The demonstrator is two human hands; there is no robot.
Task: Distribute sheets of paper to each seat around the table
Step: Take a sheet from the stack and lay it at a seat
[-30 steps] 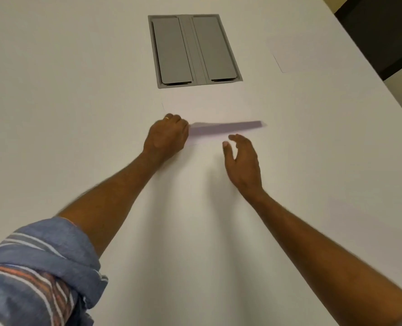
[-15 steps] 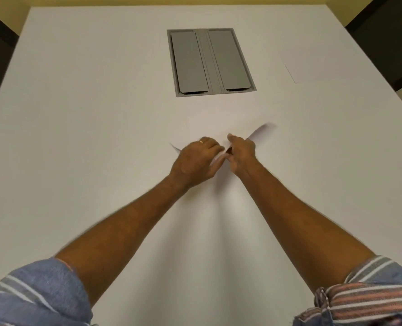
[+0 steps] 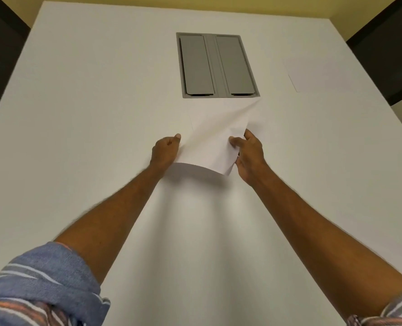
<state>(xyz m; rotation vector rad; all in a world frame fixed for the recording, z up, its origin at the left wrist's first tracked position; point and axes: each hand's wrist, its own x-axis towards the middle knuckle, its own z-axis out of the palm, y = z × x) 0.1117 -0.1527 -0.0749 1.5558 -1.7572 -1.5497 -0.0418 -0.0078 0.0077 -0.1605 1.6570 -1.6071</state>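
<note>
White table fills almost the whole view, with a grey hatch set flush into it. Nearest the camera, well on the near side of the hatch, two rolled blue striped sleeves sit at the bottom corners, and bare forearms reach from them toward the hatch.

The left hand and right hand hold one white sheet between them, just short of the hatch's near edge. The left hand grips the sheet's left side, thumb laid up along the edge and the other fingers curled under, out of sight. The right hand pinches the right side, thumb pressed on top and the fingers folded behind the paper. The sheet's near edge is lifted clear of the table and bows downward, throwing a soft shadow beneath it. It is creased diagonally, and its far right corner rises toward the hatch's near right corner. Whether that corner touches the hatch cannot be told.

The hatch has two long flaps side by side, both closed. To the right of the hatch, well apart from it, a second sheet lies flat near the table's edge. Beyond the hatch, past the table's far edge, runs a yellow wall.
</note>
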